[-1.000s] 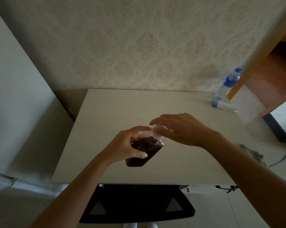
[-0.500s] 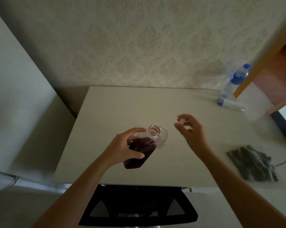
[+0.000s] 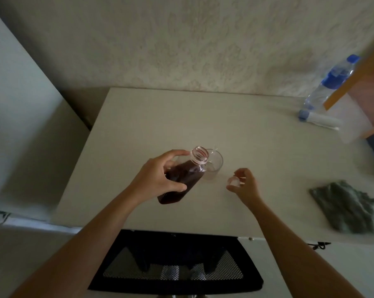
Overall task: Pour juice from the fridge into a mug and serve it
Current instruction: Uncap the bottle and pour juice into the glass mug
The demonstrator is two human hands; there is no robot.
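A clear bottle of dark red juice [image 3: 187, 178] is held tilted over the white table [image 3: 138, 130], its open neck pointing up and right. My left hand [image 3: 158, 177] grips its body. A clear glass mug [image 3: 215, 165] stands on the table just behind and right of the bottle's mouth. My right hand [image 3: 243, 186] hovers low over the table to the right of the mug, pinching the small pale bottle cap [image 3: 234, 181] in its fingertips.
A water bottle with a blue cap [image 3: 330, 82] stands at the table's far right corner, with a white tube [image 3: 319, 120] lying beside it. A grey cloth [image 3: 347, 208] lies at the right front. A black mesh chair [image 3: 175, 263] sits under the front edge.
My right hand has taken the cap off the bottle and carried it to the right and down toward the table. The open bottle stays in my left hand.
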